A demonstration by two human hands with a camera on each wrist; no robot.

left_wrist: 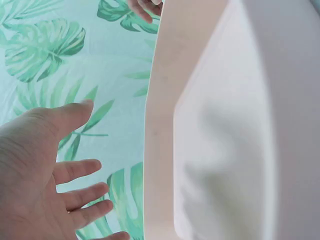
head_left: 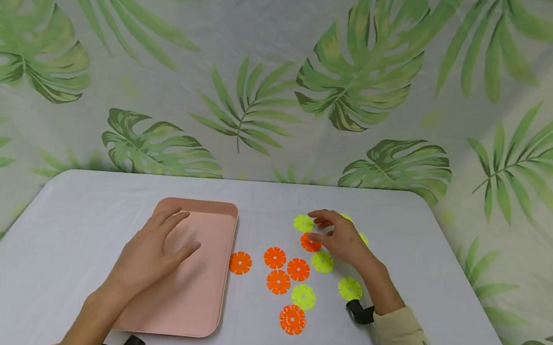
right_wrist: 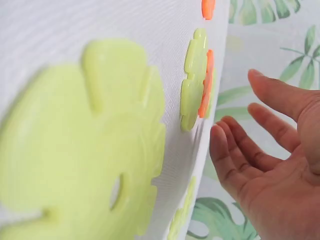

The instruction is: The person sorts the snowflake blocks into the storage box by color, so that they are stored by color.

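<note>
My left hand [head_left: 146, 257] hovers over a pink rectangular tray [head_left: 204, 289], thumb and fingers spread and holding nothing. In the left wrist view the same hand [left_wrist: 32, 165] appears beside the tray's wall [left_wrist: 160, 135]. Over the scattered flower-shaped discs is my right hand [head_left: 345, 242], nearest an orange disc [head_left: 308, 243] and a yellow-green disc [head_left: 303, 223]. The right wrist view has this hand [right_wrist: 282, 185] with thumb and fingers apart and nothing between them. A yellow-green disc [right_wrist: 100, 135] looms large there, with notched edges.
Several more orange discs [head_left: 275, 258] and yellow-green discs [head_left: 304, 297] lie on the white table [head_left: 384, 219], right of the tray. One orange disc [head_left: 240, 263] lies by the tray's right edge. Behind the table hangs a leaf-print cloth [head_left: 271, 41]. Black wrist mounts [head_left: 359, 312] sit at both wrists.
</note>
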